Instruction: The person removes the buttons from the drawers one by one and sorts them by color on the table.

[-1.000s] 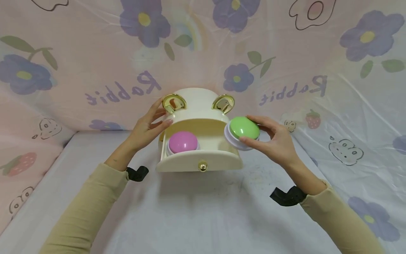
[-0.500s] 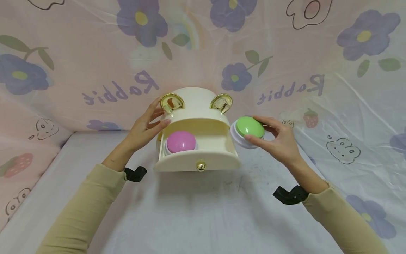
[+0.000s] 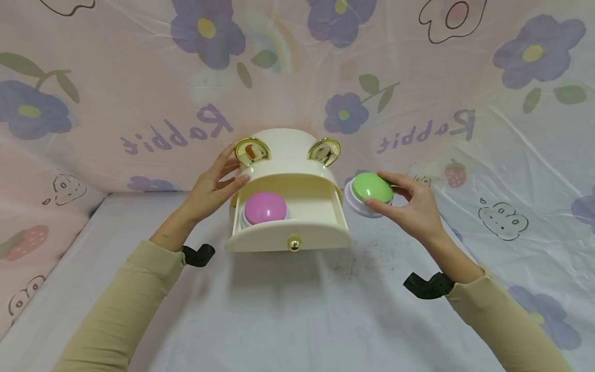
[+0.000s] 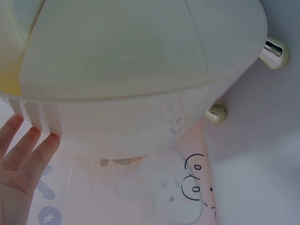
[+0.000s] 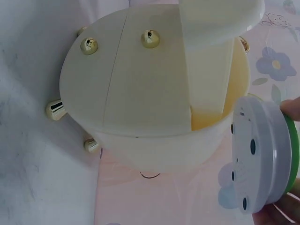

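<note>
A cream drawer cabinet with two gold-rimmed ears stands at the middle of the head view, its top drawer pulled out. Inside the drawer, at its left, sits a round pink-purple push button on a white base. My left hand rests against the cabinet's left side, thumb at the front edge; the left wrist view shows straight fingers touching the wall. To the right of the cabinet, my right hand pinches a green push button by its edges. Its white underside faces the cabinet in the right wrist view.
The cabinet stands on gold feet on a white-covered table. Lower drawers with gold knobs are closed. A flower-printed cloth hangs close behind and along the sides.
My right hand has moved right with the green push button, away from the drawer's right side. My left hand stays on the cabinet, and the pink-purple button has not moved in the drawer.
</note>
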Motion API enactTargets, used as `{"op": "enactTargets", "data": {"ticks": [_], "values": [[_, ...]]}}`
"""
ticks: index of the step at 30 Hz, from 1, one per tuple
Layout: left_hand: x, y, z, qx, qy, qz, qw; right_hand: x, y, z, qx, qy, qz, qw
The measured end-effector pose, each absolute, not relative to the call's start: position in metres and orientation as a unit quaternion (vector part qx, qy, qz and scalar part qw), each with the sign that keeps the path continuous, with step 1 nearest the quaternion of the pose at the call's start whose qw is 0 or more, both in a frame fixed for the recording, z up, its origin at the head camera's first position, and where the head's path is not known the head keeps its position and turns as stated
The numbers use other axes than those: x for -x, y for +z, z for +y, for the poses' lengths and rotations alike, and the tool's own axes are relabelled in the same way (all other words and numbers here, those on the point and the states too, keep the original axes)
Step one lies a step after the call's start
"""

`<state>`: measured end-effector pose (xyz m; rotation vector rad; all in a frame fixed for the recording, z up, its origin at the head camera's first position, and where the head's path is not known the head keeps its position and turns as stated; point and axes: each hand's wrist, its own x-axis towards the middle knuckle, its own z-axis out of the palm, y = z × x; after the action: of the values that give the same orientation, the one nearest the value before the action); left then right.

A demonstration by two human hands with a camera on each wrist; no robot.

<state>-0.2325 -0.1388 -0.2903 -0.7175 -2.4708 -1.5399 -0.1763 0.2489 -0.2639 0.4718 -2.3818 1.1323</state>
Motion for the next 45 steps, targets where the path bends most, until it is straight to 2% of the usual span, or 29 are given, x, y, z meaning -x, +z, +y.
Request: {"op": "enactTargets", "data": {"ticks": [25,34,45], "values": [[0.234,-0.291,-0.138,0.242,-0.516,-0.818,0.074,0.196,-0.287,0.266,-0.116,0.379,-0.894,0.208],[0.233,-0.29,-0.138,0.245,-0.52,-0.814,0.077,0.205,-0.305,0.268,-0.11,0.362,-0.9,0.218],[0.233,-0.29,-0.137,0.252,-0.52,-0.812,0.08,0.21,-0.325,0.267,-0.097,0.357,-0.907,0.203]]}}
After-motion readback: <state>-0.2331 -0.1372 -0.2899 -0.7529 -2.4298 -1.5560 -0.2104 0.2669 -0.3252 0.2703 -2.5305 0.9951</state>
